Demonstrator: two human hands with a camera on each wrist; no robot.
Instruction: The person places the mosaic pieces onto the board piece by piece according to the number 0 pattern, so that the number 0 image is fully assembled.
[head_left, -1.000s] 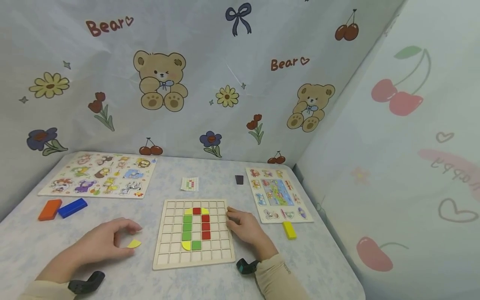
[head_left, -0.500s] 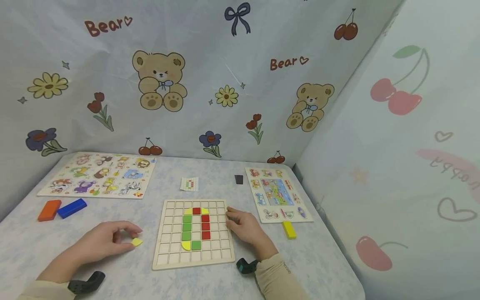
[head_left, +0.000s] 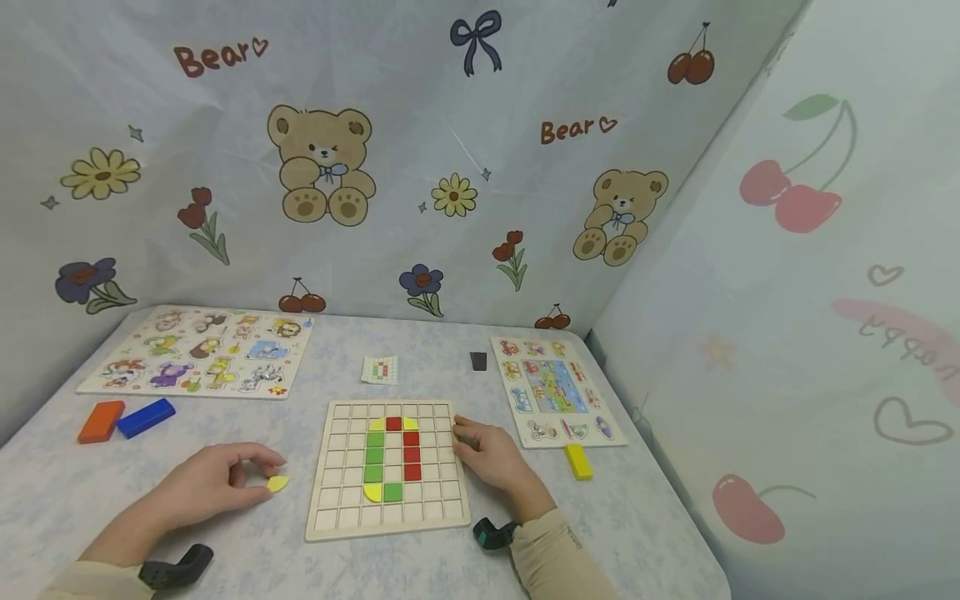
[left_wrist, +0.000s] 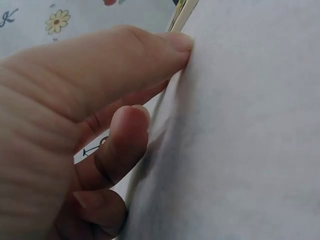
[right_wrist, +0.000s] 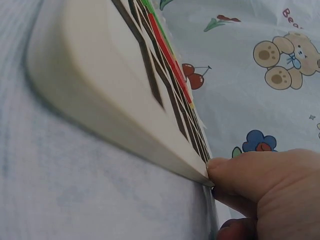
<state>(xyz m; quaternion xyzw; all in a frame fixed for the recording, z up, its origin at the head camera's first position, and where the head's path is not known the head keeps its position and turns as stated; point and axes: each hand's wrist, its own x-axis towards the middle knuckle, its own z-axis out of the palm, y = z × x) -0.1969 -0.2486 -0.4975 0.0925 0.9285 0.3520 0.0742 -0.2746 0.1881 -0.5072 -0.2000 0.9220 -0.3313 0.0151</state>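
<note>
In the head view, my left hand (head_left: 213, 483) rests low over the table with its fingers loosely bent. A small yellow quarter-circle piece (head_left: 278, 483) lies at the thumb tip, with a gap between it and the index finger. The left wrist view shows the left thumb (left_wrist: 150, 55) against the tabletop; the piece is not seen there. A wooden grid board (head_left: 337, 517) lies flat, bearing green, red and yellow pieces in a ring. My right hand (head_left: 495, 458) touches the board's right edge with thumb and fingertips, also seen in the right wrist view.
A small pattern card (head_left: 380, 369) and a dark piece (head_left: 478, 361) lie behind the board. Puzzle boards stand back left (head_left: 180, 387) and right (head_left: 517, 433). Orange (head_left: 101, 422) and blue (head_left: 146, 417) blocks lie left, a yellow block (head_left: 578, 461) right.
The yellow quarter-circle piece has turned and shifted slightly right and up at the left thumb. The left hand moved a little to the right. The right hand and the board stay put.
</note>
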